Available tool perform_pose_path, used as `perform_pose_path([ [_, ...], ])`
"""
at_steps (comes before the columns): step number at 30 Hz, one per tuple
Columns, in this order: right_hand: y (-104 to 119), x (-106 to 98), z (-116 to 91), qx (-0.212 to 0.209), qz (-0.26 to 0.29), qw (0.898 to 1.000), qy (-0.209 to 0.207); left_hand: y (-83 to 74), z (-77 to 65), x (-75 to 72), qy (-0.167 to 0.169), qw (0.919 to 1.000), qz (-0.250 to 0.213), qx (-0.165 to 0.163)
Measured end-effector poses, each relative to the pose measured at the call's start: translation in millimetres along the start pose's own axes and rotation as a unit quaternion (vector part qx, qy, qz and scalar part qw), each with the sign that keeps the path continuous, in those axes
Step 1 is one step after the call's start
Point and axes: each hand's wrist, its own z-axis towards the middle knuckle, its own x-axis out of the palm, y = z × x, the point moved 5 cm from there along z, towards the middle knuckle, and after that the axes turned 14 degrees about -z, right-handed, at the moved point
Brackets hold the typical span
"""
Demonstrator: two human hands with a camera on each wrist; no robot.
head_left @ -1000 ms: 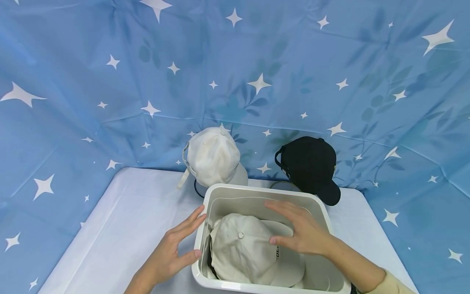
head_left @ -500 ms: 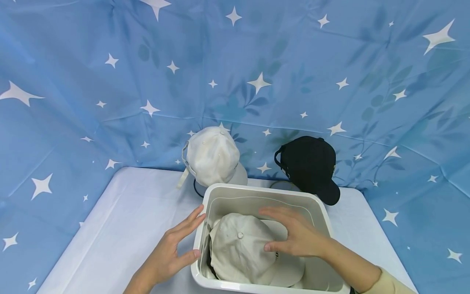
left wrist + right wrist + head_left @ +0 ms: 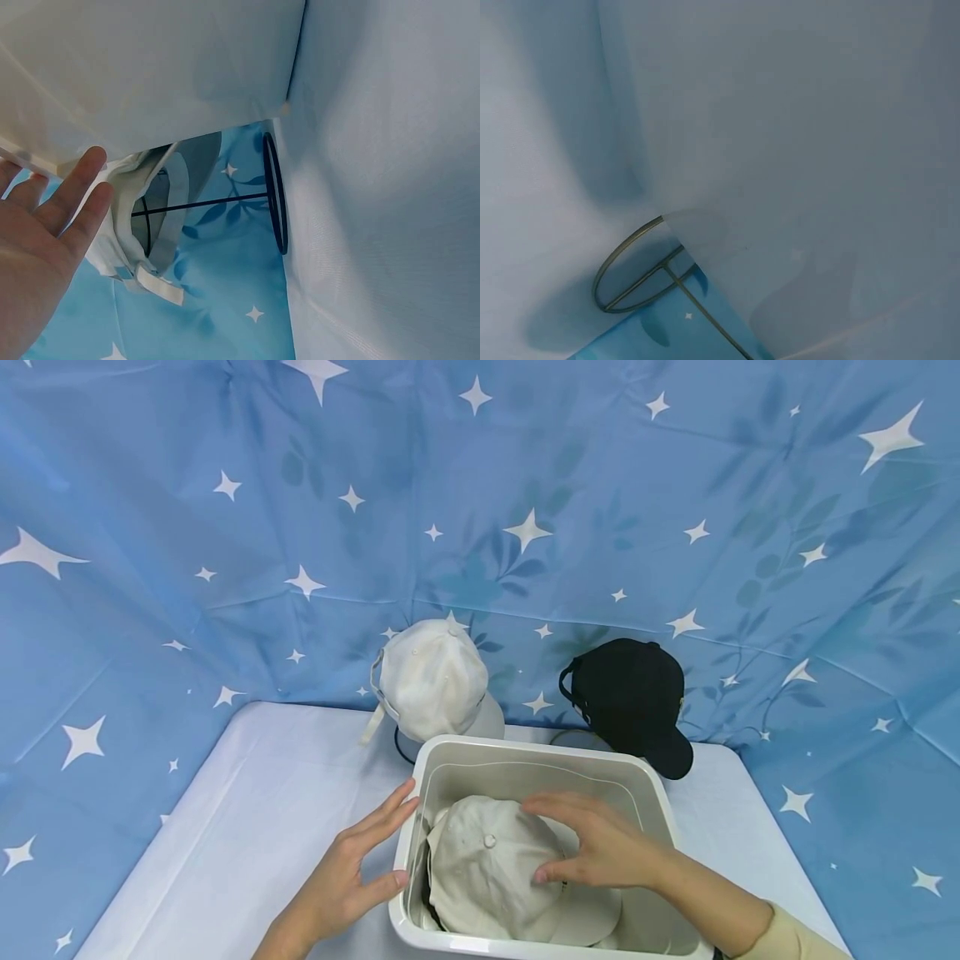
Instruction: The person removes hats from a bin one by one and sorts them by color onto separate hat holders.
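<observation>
A beige baseball cap lies crown up inside a white plastic bin, its brim toward the right, with more fabric showing under its left side. My right hand reaches over the bin, thumb and fingers spread above where crown and brim meet. Lettering on the cap's front is mostly covered by that hand. At the bin's left rim, my left hand rests with straight, parted fingers. The left wrist view shows the same hand against the bin's outer wall. No hand appears in the right wrist view.
Behind the bin, a white cap hangs on a stand with a black ring base. A black cap is to its right, near a brass-coloured wire stand. A blue starry cloth backs the white table.
My right hand has moved left across the beige cap, from over the brim to the front of the crown. The left hand and the bin have stayed in place.
</observation>
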Motion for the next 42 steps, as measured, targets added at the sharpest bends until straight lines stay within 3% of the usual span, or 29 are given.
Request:
perform_pose_path([
  [8, 0.4, 5.0, 0.9, 0.006, 0.015, 0.999, 0.033, 0.9, -0.3, -0.2, 0.001, 1.0, 0.0, -0.006],
  [27, 1.2, 8.6, 1.2, -0.007, 0.039, 0.998, 0.054, 0.2, -0.5, -0.2, 0.001, 1.0, -0.003, -0.001],
  [42, 3.8, 7.8, 2.4, -0.035, 0.069, 0.996, 0.04, 0.3, -1.0, -0.1, 0.001, 0.9999, -0.002, -0.011],
])
